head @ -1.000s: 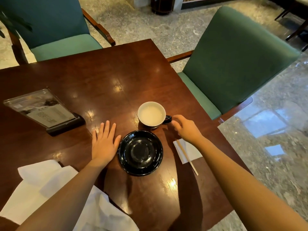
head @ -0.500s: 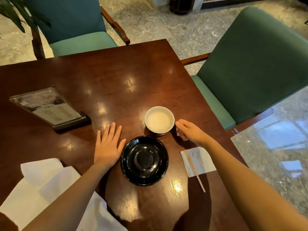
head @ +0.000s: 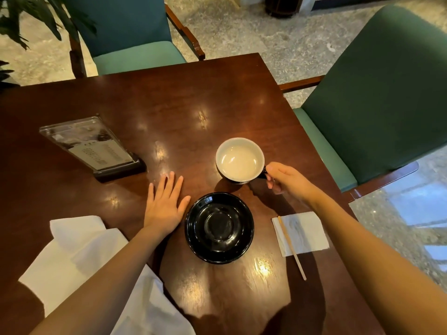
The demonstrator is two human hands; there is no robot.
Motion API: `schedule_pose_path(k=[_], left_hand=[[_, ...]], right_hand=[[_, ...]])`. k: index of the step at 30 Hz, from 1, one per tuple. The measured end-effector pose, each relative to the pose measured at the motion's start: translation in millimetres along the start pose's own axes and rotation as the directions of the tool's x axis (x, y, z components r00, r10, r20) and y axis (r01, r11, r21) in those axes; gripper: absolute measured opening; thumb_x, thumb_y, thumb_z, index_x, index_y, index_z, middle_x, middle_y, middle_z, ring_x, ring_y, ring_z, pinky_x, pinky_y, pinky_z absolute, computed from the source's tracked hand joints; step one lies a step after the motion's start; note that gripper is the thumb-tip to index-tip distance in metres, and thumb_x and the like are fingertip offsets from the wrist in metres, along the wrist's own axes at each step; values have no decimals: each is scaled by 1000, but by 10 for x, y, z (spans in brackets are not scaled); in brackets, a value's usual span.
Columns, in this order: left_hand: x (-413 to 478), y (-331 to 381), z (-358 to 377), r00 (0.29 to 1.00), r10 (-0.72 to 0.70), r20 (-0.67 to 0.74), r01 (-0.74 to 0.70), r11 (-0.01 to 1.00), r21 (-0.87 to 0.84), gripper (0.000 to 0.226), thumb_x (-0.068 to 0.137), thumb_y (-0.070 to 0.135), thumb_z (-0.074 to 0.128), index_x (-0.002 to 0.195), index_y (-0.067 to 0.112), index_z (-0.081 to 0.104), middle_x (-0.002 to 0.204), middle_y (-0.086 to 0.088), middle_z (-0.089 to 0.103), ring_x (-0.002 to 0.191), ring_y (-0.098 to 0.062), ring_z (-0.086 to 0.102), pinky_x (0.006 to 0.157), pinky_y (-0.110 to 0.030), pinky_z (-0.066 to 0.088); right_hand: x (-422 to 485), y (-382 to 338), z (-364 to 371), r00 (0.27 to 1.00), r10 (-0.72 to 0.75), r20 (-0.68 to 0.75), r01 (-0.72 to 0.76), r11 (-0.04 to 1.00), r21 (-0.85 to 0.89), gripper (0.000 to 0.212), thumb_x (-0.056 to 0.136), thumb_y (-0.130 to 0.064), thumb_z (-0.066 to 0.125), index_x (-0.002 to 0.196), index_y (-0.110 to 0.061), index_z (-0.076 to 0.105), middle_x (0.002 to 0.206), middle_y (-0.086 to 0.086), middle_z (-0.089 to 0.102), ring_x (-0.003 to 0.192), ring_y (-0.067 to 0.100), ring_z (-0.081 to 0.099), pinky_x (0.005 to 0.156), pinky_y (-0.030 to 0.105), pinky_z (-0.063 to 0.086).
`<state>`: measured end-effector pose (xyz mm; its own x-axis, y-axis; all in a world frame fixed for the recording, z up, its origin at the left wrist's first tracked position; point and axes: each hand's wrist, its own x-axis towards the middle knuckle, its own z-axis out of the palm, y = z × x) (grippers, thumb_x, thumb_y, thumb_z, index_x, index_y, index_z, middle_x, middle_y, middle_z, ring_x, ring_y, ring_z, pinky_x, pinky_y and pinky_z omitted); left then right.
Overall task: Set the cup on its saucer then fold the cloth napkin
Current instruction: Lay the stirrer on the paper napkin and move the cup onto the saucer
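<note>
A dark cup (head: pixel 240 160) with a white inside is just beyond the black saucer (head: pixel 219 228) on the brown table (head: pixel 169 112). My right hand (head: pixel 286 180) pinches the cup's handle on its right side. The cup appears slightly raised off the table, with its shadow beneath. My left hand (head: pixel 165 206) rests flat on the table, fingers spread, just left of the saucer. A rumpled white cloth napkin (head: pixel 79 257) lies at the near left, partly under my left forearm.
A small paper napkin (head: pixel 302 233) with a wooden stir stick (head: pixel 291 247) across it lies right of the saucer. A clear menu stand (head: pixel 92 146) sits at the left. Green armchairs stand behind (head: pixel 135 32) and to the right (head: pixel 387 93) of the table.
My right hand reached the cup's handle and closed on it; the cup now seems slightly lifted. My left hand stayed flat beside the saucer.
</note>
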<state>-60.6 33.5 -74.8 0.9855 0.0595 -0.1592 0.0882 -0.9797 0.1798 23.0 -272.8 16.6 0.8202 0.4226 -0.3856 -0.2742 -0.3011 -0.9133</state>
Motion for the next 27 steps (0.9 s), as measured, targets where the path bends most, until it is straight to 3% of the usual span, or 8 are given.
schedule_pose_path(k=[6,10,18,27], left_hand=[[-281,-158,-24,995,-81,-63,79,996,-31,71,87,58,11,148,21,16,156,-5,13,144,-23,4,116,-46,5],[-455,-186,-12,992,-107,-75,107,994,5,71,92,57,9,143,14,31,150,-14,31,140,-32,24,111,-53,24],[-616,-220,79,991,-107,-84,105,994,-21,71,93,57,9,143,13,31,150,-14,32,140,-31,25,111,-52,24],[-616,-214,100,988,-110,-104,110,994,-10,67,94,55,12,142,14,34,148,-13,35,139,-31,28,111,-51,24]], right_hand=[[-49,-11,133,993,5,119,-14,998,69,31,99,-23,38,72,-12,47,63,5,48,53,11,32,49,17,29],[-95,97,216,972,18,236,-38,996,78,29,91,-34,47,72,-13,49,62,3,49,52,12,32,49,18,31],[-248,277,351,923,49,382,-42,999,-27,37,84,-49,52,70,-15,50,63,-1,48,55,13,33,53,20,29],[-299,272,418,897,94,433,-54,993,-105,31,91,-36,44,69,-15,50,61,-3,49,52,10,35,51,17,30]])
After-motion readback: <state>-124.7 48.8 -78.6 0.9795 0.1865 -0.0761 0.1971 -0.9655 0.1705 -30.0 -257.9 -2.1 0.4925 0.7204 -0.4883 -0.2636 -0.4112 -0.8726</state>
